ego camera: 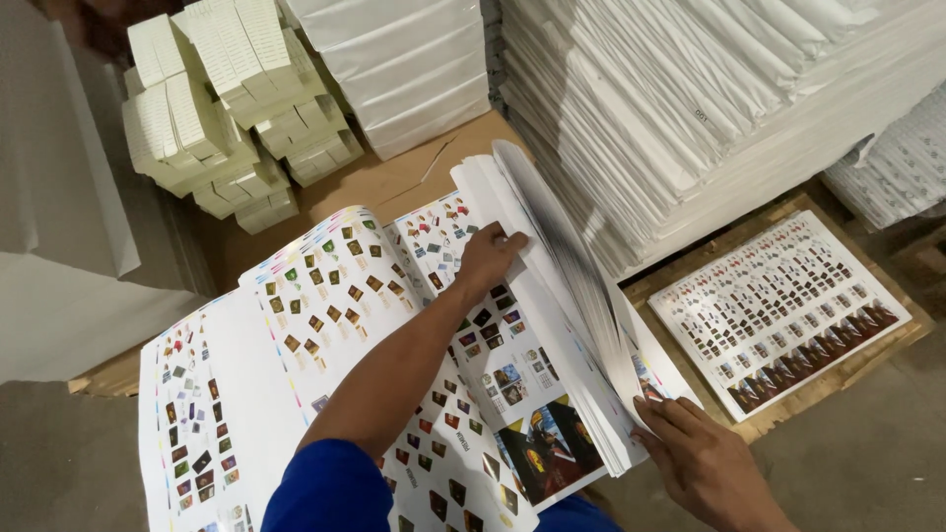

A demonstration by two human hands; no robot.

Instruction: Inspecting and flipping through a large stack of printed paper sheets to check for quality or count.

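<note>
Leafing through a stack of large printed sheets, partly turned

The left hand (488, 258) lies flat, fingers spread, on an open printed sheet (335, 296), pressing at the fold where the lifted sheets (562, 296) rise; it grips nothing. The right hand (705, 463) rests at the near edge of that fanned bundle, fingers loosely bent against the sheet edges, thumb hidden, so whether it pinches any I cannot tell. By my judgement a fair share lies turned over to the left, while a thick bundle still stands on edge, unturned. The stack rests on a cardboard-covered pallet (394, 177); folded white paper bundles (227, 108) sit behind, another printed sheet (778, 305) lies to the right.
</note>
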